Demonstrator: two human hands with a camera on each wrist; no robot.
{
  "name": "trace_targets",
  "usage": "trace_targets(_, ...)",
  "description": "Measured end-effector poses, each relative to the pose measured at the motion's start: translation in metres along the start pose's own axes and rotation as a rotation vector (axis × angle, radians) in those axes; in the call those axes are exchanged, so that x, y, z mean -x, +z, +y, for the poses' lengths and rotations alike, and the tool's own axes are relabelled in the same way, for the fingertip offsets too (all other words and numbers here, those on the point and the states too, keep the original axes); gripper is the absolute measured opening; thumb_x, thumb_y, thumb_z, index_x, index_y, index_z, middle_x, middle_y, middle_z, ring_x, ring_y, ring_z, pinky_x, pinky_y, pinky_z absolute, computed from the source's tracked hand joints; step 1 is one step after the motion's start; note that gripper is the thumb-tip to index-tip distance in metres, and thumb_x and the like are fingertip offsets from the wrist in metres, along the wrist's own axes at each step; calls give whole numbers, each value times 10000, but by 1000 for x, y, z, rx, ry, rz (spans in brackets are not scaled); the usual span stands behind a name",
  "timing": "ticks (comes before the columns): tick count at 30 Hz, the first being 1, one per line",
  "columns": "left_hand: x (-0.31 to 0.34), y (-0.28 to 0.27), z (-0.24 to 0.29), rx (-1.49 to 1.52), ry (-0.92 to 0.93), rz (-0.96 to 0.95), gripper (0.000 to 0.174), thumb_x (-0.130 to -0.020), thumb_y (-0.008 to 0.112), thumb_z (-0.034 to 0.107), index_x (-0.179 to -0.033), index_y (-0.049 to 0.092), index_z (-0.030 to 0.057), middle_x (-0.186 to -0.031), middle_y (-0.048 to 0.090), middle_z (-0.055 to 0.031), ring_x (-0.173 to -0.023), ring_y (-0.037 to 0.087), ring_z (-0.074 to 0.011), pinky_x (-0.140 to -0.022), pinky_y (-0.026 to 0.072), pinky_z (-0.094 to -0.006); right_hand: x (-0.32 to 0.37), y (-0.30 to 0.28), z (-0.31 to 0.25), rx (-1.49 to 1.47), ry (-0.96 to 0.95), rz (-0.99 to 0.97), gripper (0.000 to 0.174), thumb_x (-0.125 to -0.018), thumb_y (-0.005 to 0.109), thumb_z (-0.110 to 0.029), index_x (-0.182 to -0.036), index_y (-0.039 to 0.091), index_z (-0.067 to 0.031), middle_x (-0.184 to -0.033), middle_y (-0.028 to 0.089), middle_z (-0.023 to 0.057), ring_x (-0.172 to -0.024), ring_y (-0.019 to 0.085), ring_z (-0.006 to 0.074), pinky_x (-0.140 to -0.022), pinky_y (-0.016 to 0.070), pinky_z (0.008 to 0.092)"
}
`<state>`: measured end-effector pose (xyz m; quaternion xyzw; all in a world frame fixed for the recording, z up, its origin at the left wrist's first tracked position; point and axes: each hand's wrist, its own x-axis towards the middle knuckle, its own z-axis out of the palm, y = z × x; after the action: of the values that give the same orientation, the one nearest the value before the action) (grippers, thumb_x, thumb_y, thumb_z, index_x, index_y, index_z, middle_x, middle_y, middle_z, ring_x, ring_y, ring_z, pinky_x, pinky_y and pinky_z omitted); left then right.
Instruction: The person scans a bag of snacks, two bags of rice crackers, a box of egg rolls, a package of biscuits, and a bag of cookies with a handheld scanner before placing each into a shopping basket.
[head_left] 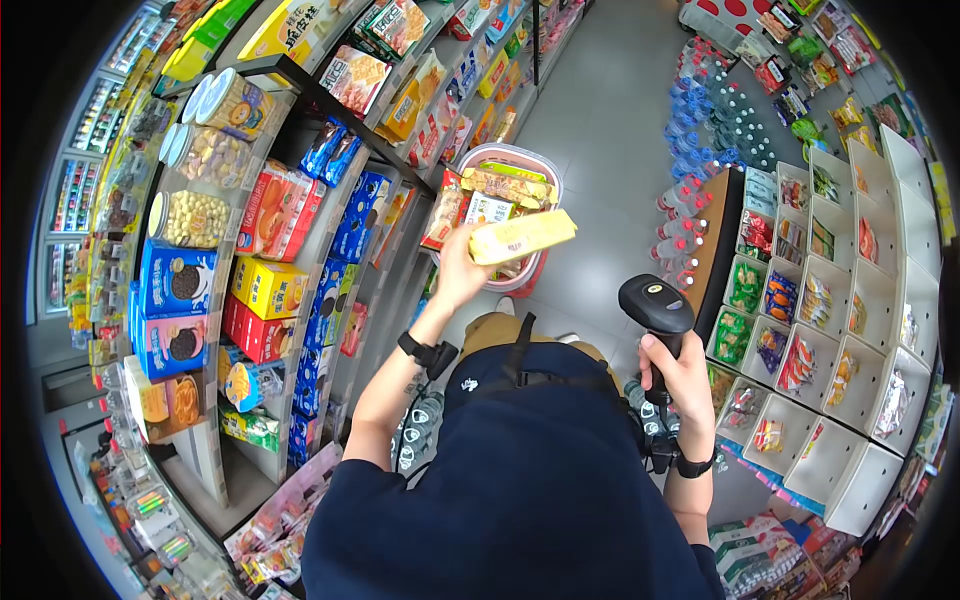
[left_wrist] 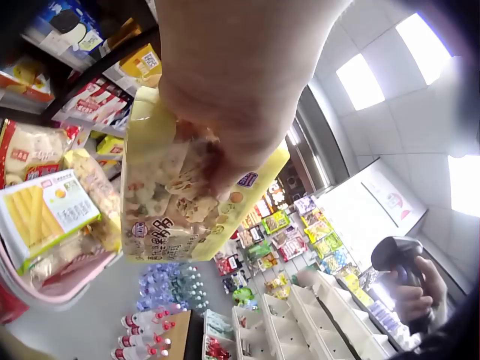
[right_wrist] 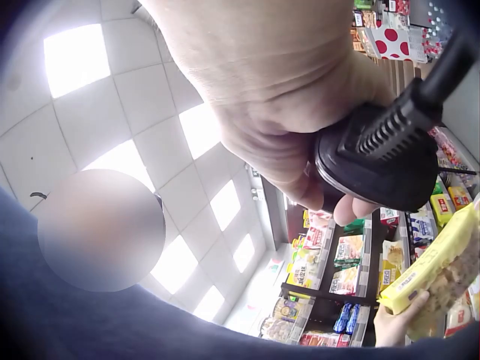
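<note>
My left hand point(head_left: 462, 270) grips a yellow snack package point(head_left: 525, 236) by its near end, above the pink-rimmed basket point(head_left: 556, 180). Seen from the left wrist, the package point(left_wrist: 161, 206) has a clear front with pale nutty pieces behind it; the wrist hides part of it. Packaged snacks fill the basket, among them a white and green pack of yellow sticks point(left_wrist: 52, 210). A black barcode scanner point(head_left: 657, 303) stands upright in my right hand point(head_left: 685, 375), fingers wrapped round its handle. The right wrist view shows the handle's base and cable point(right_wrist: 405, 112) close up.
Shelves of boxed biscuits point(head_left: 180, 275) and jars point(head_left: 195, 218) line the left side. On the right stands a white compartment rack point(head_left: 830, 270) of small snack packs. Bottled drinks point(head_left: 690, 140) stand on the grey floor point(head_left: 590, 130) ahead.
</note>
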<state>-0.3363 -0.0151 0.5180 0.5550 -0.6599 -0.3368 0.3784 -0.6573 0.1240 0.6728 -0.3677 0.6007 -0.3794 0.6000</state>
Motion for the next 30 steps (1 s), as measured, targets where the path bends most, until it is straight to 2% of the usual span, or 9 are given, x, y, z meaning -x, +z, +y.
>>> trace_targets(3, -36, -19, -7, -17, 151, 128, 505, -664, 868, 64, -1114, 640, 35, -1068, 680, -144, -1023, 650, -355, -883, 509, -423, 5, 9, 0, -17, -2, 44, 203, -950, 684, -159, -961, 594, 23, -672, 616, 37, -496, 590, 112, -470, 461, 247)
trace_targets(5, -62, -24, -21, -99, 187, 161, 520, -675, 875, 117, -1136, 637, 77, -1086, 672, -122, -1062, 626, -335, -930, 444, -431, 7, 15, 4, -25, 20, 80, 198, -952, 681, -154, -949, 592, 23, -672, 615, 37, -495, 589, 112, -474, 462, 248)
trace_targets(7, -89, -30, -25, -299, 289, 153, 537, -698, 890, 186, -1168, 648, 93, -1100, 695, -97, -1070, 635, -288, -958, 439, -416, 10, 23, 7, -53, 14, 109, 198, -952, 680, -153, -947, 591, 24, -672, 614, 37, -495, 589, 112, -474, 462, 250)
trace_targets(8, -102, -29, -32, -305, 305, 142, 527, -697, 878, 208, -1163, 650, 118, -1117, 679, -72, -1110, 596, -277, -976, 372, -424, 11, 27, 8, -73, 9, 127, 198, -953, 678, -152, -944, 590, 24, -672, 613, 36, -495, 589, 113, -474, 462, 251)
trace_targets(15, -179, 2, -79, -383, 393, -39, 555, -634, 883, 149, -1148, 673, 161, -1183, 623, -58, -1206, 483, -320, -990, 338, -495, 27, 54, 11, -109, 61, 280, 202, -952, 677, -150, -947, 582, 29, -683, 613, 45, -494, 589, 121, -474, 467, 257)
trace_targets(20, -210, 28, -68, -542, 313, -63, 569, -660, 902, 150, -1181, 695, 244, -1243, 453, -121, -1183, 414, -359, -1016, 346, -518, 33, 74, 14, -158, 93, 392, 203, -954, 676, -148, -967, 582, 31, -691, 616, 44, -495, 589, 122, -472, 469, 260)
trace_targets(25, -232, 44, -75, -477, 390, -154, 566, -671, 898, 112, -1184, 695, 241, -1193, 466, -109, -1154, 434, -354, -1000, 381, -513, 32, 86, 13, -169, 129, 384, 203, -956, 678, -154, -978, 577, 21, -663, 608, 40, -504, 587, 119, -475, 473, 261)
trace_targets(28, -237, 53, -92, -476, 399, -217, 601, -649, 926, 182, -1199, 689, 228, -1196, 485, -105, -1142, 447, -352, -1000, 387, -501, 30, 94, 12, -224, 128, 447, 215, -956, 680, -159, -1003, 571, 20, -646, 602, 36, -496, 579, 116, -472, 465, 255)
trace_targets(30, -238, 58, -106, -484, 395, -324, 577, -668, 887, 82, -1193, 686, 214, -1206, 505, -101, -1159, 467, -357, -1003, 446, -499, 29, 97, 10, -230, 135, 457, 218, -956, 681, -160, -1002, 570, 22, -641, 600, 34, -495, 576, 114, -471, 463, 254)
